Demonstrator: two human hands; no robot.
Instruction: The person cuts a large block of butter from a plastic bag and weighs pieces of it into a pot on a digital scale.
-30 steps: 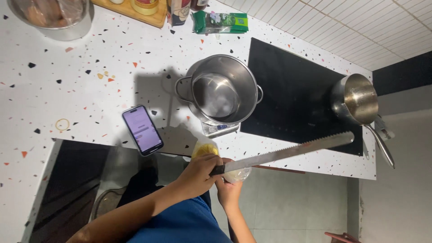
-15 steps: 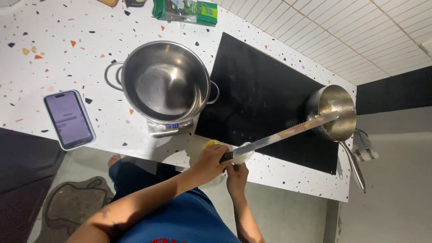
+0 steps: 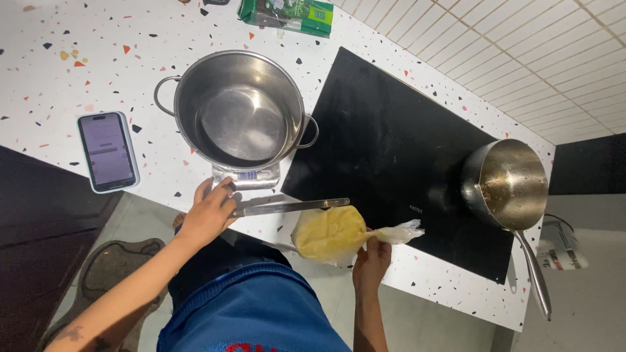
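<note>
Your left hand (image 3: 210,212) grips the knife (image 3: 290,206) handle, blade lying flat along the counter edge pointing right, just above the yellow-filled plastic bag (image 3: 332,233) that your right hand (image 3: 373,261) pinches by its twisted neck.

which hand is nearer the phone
Left. The left hand rests on the knife just right of the phone; the right hand holds the yellow bag farther right.
</note>
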